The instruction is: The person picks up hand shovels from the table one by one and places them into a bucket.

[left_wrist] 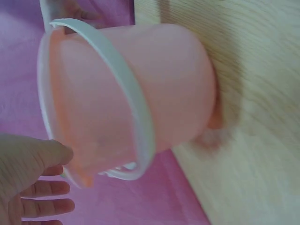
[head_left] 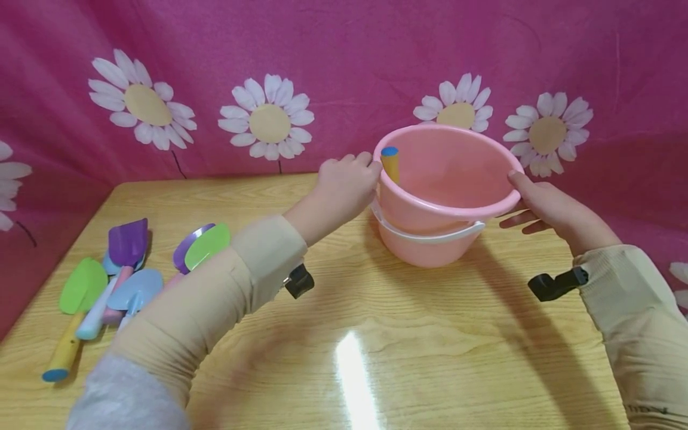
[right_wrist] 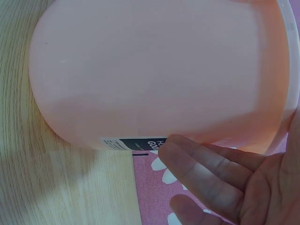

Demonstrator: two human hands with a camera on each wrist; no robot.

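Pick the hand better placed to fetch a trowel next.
Left hand, probably: it holds the bucket on the side nearer the trowels. The right hand holds the opposite side, farther away.

The left hand (left_wrist: 30,176) rests its thumb on the rim (left_wrist: 44,84) of a pink bucket (left_wrist: 178,79), whose white handle (left_wrist: 125,84) curves across its side. The table (left_wrist: 262,70) shows at right, purple cloth (left_wrist: 126,201) at left and bottom, part of the right hand (left_wrist: 86,15) at top.

Beige sleeves (head_left: 215,295), black wrist cameras (head_left: 299,282)
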